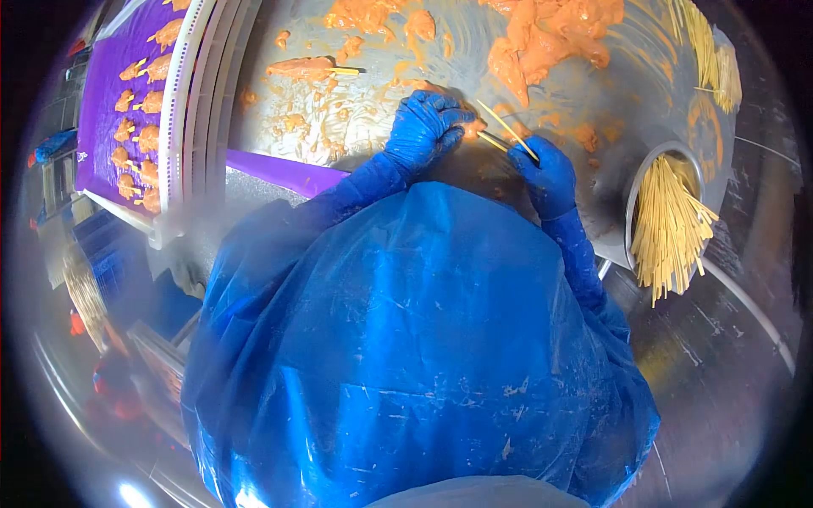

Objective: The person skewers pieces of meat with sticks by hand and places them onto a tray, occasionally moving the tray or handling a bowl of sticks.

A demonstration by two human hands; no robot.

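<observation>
- My gloved left hand is curled narrow, fingertips on a small lump of orange marinated meat over the metal worktop.
- My gloved right hand pinches two bamboo skewers.
- The lower skewer slants up-left from my fingers to the meat; I can't tell whether it pierces it.
- The upper skewer runs steeper, its free end pointing up-left.
- Beyond my left hand, a loaded skewer lies nearly crosswise, stick end rightward.
</observation>
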